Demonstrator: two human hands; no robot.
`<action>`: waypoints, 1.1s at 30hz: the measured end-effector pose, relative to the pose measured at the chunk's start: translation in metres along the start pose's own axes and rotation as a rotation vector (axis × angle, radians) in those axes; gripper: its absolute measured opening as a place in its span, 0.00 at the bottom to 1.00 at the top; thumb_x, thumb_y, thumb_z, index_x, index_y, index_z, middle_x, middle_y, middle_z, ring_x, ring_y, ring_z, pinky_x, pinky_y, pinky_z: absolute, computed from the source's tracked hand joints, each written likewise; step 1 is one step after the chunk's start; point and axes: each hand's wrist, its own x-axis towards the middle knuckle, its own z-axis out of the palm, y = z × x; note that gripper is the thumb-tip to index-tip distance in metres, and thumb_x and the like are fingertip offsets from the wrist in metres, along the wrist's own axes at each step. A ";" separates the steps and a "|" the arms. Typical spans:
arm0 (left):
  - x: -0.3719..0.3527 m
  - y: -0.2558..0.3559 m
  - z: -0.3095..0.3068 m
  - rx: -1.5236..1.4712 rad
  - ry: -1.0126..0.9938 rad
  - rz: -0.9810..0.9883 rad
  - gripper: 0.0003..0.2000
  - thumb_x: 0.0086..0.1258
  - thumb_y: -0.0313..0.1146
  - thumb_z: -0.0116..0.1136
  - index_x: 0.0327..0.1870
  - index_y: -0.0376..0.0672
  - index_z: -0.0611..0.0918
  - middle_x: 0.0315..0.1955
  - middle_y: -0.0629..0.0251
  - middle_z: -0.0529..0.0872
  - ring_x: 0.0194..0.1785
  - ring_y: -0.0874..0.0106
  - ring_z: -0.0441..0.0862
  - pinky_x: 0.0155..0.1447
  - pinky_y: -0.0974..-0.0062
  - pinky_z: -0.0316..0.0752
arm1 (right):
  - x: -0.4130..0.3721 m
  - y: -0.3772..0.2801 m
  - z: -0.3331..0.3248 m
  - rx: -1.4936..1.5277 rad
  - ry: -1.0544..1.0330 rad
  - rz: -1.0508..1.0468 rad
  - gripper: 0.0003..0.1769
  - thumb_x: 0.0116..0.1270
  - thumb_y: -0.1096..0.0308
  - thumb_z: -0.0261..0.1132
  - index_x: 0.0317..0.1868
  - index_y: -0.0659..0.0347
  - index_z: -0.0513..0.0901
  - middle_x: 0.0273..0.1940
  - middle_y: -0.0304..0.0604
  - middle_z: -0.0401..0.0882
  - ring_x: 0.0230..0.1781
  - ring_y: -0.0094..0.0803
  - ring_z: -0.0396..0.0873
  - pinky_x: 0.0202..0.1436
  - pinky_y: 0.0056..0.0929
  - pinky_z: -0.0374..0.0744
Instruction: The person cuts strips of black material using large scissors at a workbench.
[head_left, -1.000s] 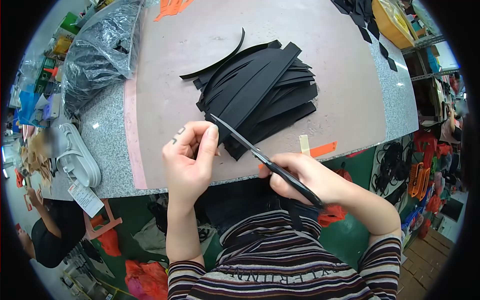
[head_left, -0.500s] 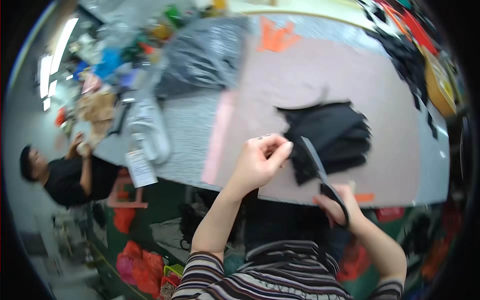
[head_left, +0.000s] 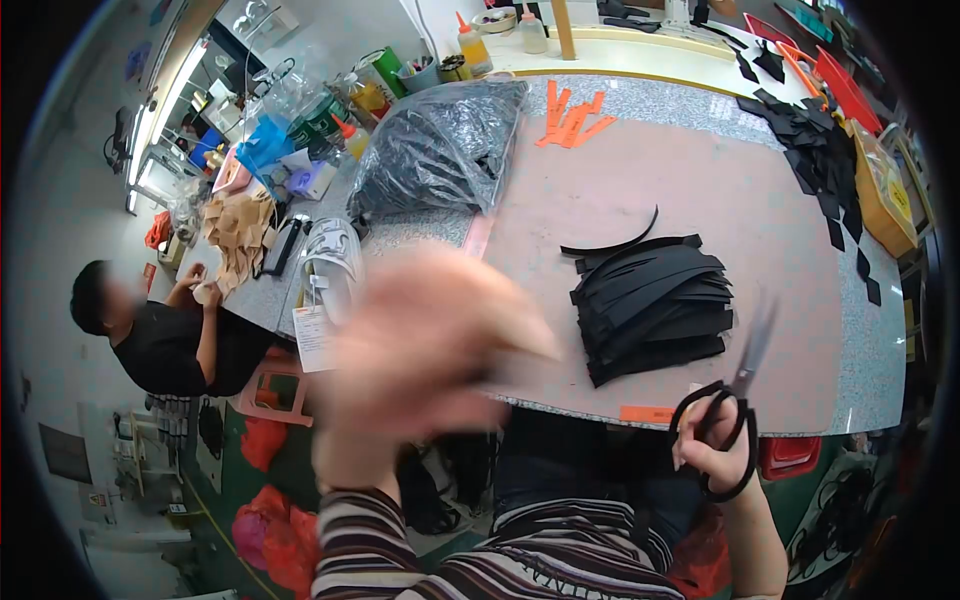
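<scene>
My right hand [head_left: 722, 452] grips black-handled scissors [head_left: 745, 385] at the table's front edge, blades pointing up and away from me. Raised close to the camera, my left hand [head_left: 425, 345] is smeared by motion, so its fingers and anything in them cannot be made out. Between and beyond my hands lies a pile of black strips [head_left: 655, 310] on the pinkish mat [head_left: 770, 200]. One curved black strip [head_left: 610, 245] sticks out at the pile's far left. An orange strip [head_left: 647, 413] rests at the mat's front edge, left of the scissors.
Orange strips [head_left: 572, 120] lie at the mat's far side, beside a grey plastic bag [head_left: 440, 145]. Black pieces [head_left: 810, 160] and a yellow bin [head_left: 880, 195] line the right side. At left, a person [head_left: 165, 335] works near tan pieces [head_left: 240, 235].
My left hand has moved left and up toward the camera, away from the black strips. My right hand has carried the scissors to the right, off the pile. The view has shifted slightly.
</scene>
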 end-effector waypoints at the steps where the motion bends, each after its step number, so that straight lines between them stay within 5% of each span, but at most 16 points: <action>1: 0.008 -0.050 0.024 0.165 0.220 -0.188 0.11 0.76 0.37 0.61 0.47 0.39 0.89 0.31 0.69 0.88 0.25 0.86 0.78 0.24 0.86 0.69 | -0.001 0.005 -0.005 0.001 -0.045 -0.115 0.28 0.52 0.83 0.75 0.47 0.59 0.68 0.38 0.45 0.77 0.31 0.31 0.79 0.39 0.27 0.80; 2: 0.021 -0.084 0.035 0.263 0.164 -0.304 0.08 0.71 0.27 0.63 0.47 0.37 0.90 0.31 0.61 0.91 0.25 0.81 0.84 0.22 0.86 0.72 | -0.003 -0.004 0.002 0.039 -0.051 -0.118 0.31 0.51 0.86 0.74 0.49 0.58 0.64 0.41 0.48 0.78 0.32 0.33 0.81 0.42 0.29 0.82; 5: 0.036 -0.182 0.074 0.333 0.072 0.183 0.12 0.71 0.22 0.63 0.52 0.39 0.89 0.33 0.62 0.91 0.34 0.77 0.87 0.42 0.78 0.82 | -0.010 -0.012 0.017 0.062 0.097 -0.173 0.33 0.52 0.88 0.72 0.50 0.57 0.60 0.41 0.49 0.78 0.36 0.33 0.83 0.45 0.29 0.83; 6: 0.038 -0.201 0.084 0.383 0.119 0.279 0.13 0.70 0.21 0.62 0.54 0.40 0.88 0.32 0.61 0.91 0.33 0.76 0.88 0.42 0.78 0.82 | -0.012 -0.010 0.015 0.049 0.166 -0.191 0.33 0.53 0.88 0.72 0.49 0.57 0.60 0.42 0.50 0.79 0.38 0.33 0.84 0.46 0.28 0.84; 8: 0.043 -0.197 0.088 0.431 0.041 0.112 0.13 0.70 0.20 0.62 0.53 0.39 0.88 0.33 0.60 0.91 0.35 0.74 0.89 0.42 0.78 0.82 | -0.022 -0.010 0.003 -0.092 0.254 -0.162 0.28 0.56 0.86 0.72 0.46 0.59 0.61 0.43 0.52 0.82 0.40 0.32 0.86 0.43 0.26 0.85; 12: 0.052 -0.224 0.102 0.376 0.118 0.239 0.11 0.70 0.20 0.61 0.51 0.37 0.88 0.29 0.60 0.90 0.31 0.76 0.87 0.38 0.78 0.80 | -0.032 -0.017 0.000 -0.144 0.289 -0.143 0.24 0.62 0.85 0.68 0.46 0.62 0.61 0.42 0.51 0.84 0.39 0.31 0.86 0.44 0.27 0.86; 16: 0.051 -0.232 0.109 0.441 0.096 0.103 0.12 0.70 0.20 0.59 0.53 0.36 0.87 0.27 0.61 0.88 0.27 0.78 0.83 0.33 0.80 0.76 | -0.042 -0.027 -0.002 -0.117 0.350 0.002 0.22 0.64 0.83 0.69 0.45 0.61 0.61 0.38 0.49 0.84 0.37 0.29 0.85 0.44 0.28 0.85; 17: 0.049 -0.225 0.100 0.524 0.006 0.037 0.13 0.68 0.26 0.65 0.53 0.37 0.85 0.38 0.53 0.90 0.36 0.64 0.91 0.42 0.72 0.83 | -0.046 -0.039 0.001 -0.082 0.394 0.050 0.23 0.63 0.83 0.70 0.45 0.60 0.61 0.37 0.49 0.84 0.36 0.29 0.85 0.44 0.27 0.85; 19: 0.040 -0.206 0.072 0.678 -0.106 -0.102 0.09 0.64 0.32 0.69 0.40 0.37 0.87 0.32 0.57 0.90 0.33 0.62 0.90 0.38 0.71 0.82 | -0.058 -0.059 -0.009 -0.117 0.482 -0.003 0.24 0.61 0.85 0.69 0.43 0.59 0.61 0.35 0.50 0.83 0.33 0.32 0.86 0.41 0.29 0.87; 22: 0.020 -0.164 0.037 0.809 -0.080 -0.235 0.06 0.56 0.28 0.69 0.29 0.35 0.87 0.22 0.58 0.87 0.27 0.67 0.88 0.33 0.75 0.79 | -0.073 -0.070 -0.039 -0.104 0.598 -0.122 0.25 0.59 0.87 0.69 0.42 0.59 0.61 0.32 0.50 0.82 0.30 0.34 0.87 0.36 0.30 0.88; 33: 0.029 -0.217 0.020 0.944 0.000 -0.305 0.06 0.65 0.28 0.66 0.32 0.34 0.83 0.21 0.56 0.83 0.23 0.63 0.82 0.31 0.73 0.73 | -0.031 -0.006 -0.087 -0.819 0.699 0.096 0.21 0.58 0.70 0.77 0.40 0.64 0.71 0.31 0.41 0.78 0.30 0.25 0.74 0.38 0.29 0.77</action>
